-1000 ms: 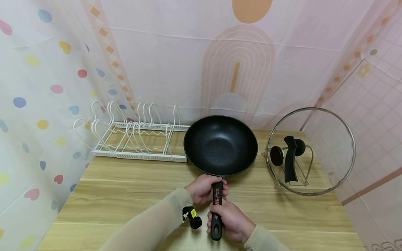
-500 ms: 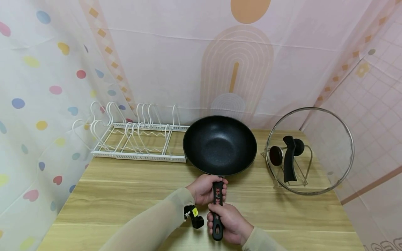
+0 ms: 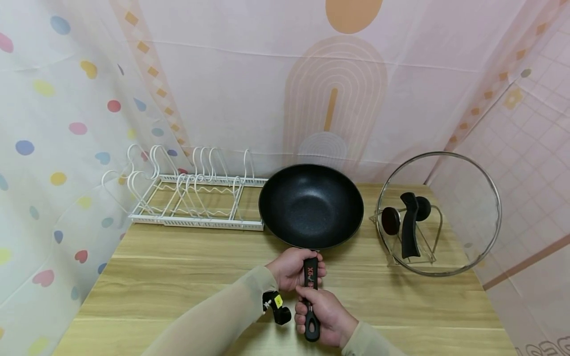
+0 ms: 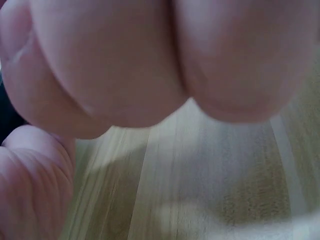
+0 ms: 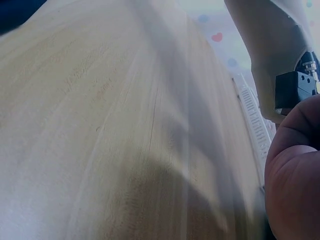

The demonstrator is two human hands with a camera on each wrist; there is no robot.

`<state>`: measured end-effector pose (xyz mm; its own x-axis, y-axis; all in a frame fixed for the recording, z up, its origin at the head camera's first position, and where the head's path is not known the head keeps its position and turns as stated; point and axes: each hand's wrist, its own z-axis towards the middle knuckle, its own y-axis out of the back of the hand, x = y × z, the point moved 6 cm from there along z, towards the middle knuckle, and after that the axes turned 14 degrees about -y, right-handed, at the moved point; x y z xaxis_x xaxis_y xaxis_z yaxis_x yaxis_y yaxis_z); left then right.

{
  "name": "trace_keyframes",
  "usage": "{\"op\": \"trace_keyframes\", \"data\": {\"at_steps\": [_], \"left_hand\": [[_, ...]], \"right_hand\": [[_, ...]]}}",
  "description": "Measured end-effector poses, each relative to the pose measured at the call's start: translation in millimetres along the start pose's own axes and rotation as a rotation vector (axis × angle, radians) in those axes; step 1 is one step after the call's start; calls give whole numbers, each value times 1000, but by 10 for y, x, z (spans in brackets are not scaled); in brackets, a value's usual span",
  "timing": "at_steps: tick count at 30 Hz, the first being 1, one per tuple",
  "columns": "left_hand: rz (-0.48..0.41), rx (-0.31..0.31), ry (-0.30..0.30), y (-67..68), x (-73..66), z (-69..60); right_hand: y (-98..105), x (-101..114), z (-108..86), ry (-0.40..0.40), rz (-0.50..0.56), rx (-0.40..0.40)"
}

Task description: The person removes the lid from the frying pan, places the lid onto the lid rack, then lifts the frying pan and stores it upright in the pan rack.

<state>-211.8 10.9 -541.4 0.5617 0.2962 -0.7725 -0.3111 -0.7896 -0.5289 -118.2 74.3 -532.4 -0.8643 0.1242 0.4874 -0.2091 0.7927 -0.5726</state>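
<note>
A black wok [image 3: 311, 205] stands at the middle of the table, its dark inside facing up and towards me. Its black handle [image 3: 310, 269], with red lettering, points at me. My left hand [image 3: 289, 269] grips the handle close to the pan. Lower down, my right hand [image 3: 327, 314] holds it with the thumb laid across the top, and the looped end shows below. Curled left fingers [image 4: 115, 65] fill the top of the left wrist view, over the wood. In the right wrist view, part of a hand [image 5: 295, 175] shows at the right edge.
Left of the wok is a white wire rack [image 3: 213, 225] with upright loops. A glass lid [image 3: 498, 217] with a black handle leans on a small wire stand [image 3: 438, 230] at right. Patterned curtains [image 3: 240, 89] hang behind the wooden table [image 3: 178, 262].
The lower end of the wok's handle has shifted slightly to the right, with a slight tilt. My left hand has moved a little right with it. Both hands keep their grip.
</note>
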Motion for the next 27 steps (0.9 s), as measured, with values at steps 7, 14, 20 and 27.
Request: {"op": "trace_keyframes", "data": {"at_steps": [7,14,20,27], "left_hand": [[-43,18,-8,-48,18,11],[-75,24,-9,-67,30,5],[-81,27,-4,-75,42,2],[-85,20,1,-77,47,-7]], "right_hand": [[-25,-24,-10,-29,41,52],[-29,-31,-2,-29,42,75],[-22,-36,-8,-25,44,78],[-37,-33,-6,-4,51,60]]}}
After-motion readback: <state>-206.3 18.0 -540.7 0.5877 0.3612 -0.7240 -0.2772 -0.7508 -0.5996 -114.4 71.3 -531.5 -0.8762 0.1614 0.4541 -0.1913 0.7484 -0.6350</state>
